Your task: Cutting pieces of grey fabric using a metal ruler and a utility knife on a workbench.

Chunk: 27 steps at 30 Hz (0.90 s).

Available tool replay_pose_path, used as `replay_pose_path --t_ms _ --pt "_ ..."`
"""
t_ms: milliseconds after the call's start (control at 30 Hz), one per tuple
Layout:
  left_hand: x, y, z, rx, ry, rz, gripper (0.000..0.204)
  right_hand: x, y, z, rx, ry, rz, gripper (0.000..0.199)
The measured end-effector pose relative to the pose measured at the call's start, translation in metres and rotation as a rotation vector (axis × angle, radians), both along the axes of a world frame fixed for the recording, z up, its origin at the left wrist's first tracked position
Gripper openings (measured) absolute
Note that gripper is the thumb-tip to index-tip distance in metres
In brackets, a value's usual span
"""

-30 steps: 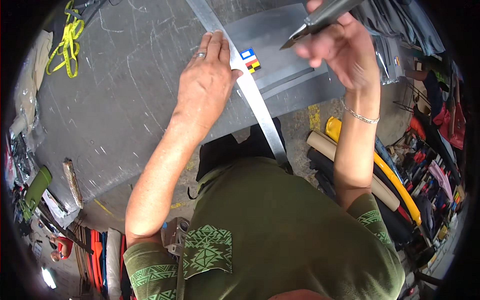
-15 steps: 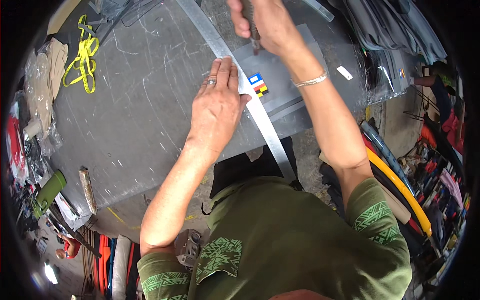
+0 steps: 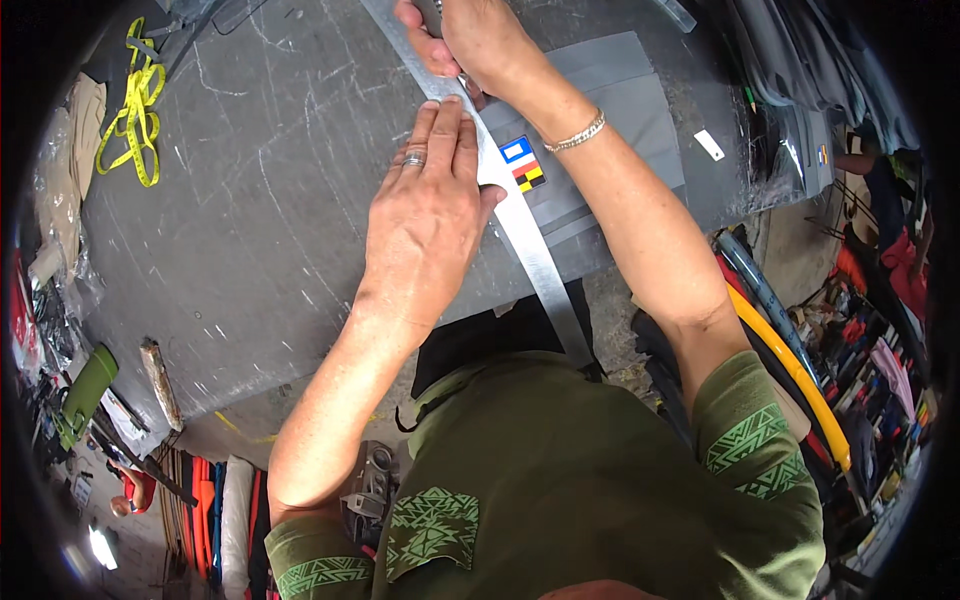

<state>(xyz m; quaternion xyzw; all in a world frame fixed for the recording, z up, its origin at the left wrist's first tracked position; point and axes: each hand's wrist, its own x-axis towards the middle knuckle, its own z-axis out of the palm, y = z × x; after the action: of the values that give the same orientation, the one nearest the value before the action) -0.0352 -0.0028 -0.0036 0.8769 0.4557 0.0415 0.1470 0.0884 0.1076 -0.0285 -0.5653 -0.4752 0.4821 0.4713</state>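
My left hand [image 3: 425, 215], with a ring on one finger, lies flat and presses a long metal straightedge [image 3: 530, 250] onto a grey sheet of fabric [image 3: 620, 110] on the dark work table [image 3: 250, 200]. My right hand [image 3: 480, 40], a bracelet at its wrist, grips a cutting tool [image 3: 462, 82] against the straightedge just beyond my left fingertips; most of the tool is hidden in the fist. A small label with blue, red, yellow and black patches [image 3: 522, 165] sits on the fabric beside the straightedge.
A yellow tape measure [image 3: 135, 110] lies coiled at the table's far left. A small white tag [image 3: 709, 144] lies on the table right of the fabric. A green tool [image 3: 85, 390] and clutter sit at the lower left; yellow and blue hoses [image 3: 790, 360] run along the right.
My right hand has come from the right with the tool pointing sideways to the straightedge ahead of my left hand, tool tip down. My left hand stays pressed on the straightedge.
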Motion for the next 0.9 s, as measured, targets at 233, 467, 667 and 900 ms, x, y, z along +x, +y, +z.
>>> replay_pose_path --t_ms 233,467,667,900 --pt "0.0 -0.002 0.001 -0.014 0.026 -0.019 0.066 0.012 0.011 -0.022 -0.097 0.433 0.183 0.059" --pt "-0.002 -0.002 0.001 0.009 0.034 -0.013 0.066 0.01 0.007 -0.001 -0.15 0.198 0.1 0.059" --pt "-0.001 -0.001 0.0 0.009 -0.024 -0.006 0.065 0.002 0.005 0.002 -0.119 0.174 0.07 0.06" --pt "0.0 -0.002 0.001 0.02 -0.022 -0.004 0.065 0.013 0.006 -0.009 -0.102 0.411 0.132 0.059"
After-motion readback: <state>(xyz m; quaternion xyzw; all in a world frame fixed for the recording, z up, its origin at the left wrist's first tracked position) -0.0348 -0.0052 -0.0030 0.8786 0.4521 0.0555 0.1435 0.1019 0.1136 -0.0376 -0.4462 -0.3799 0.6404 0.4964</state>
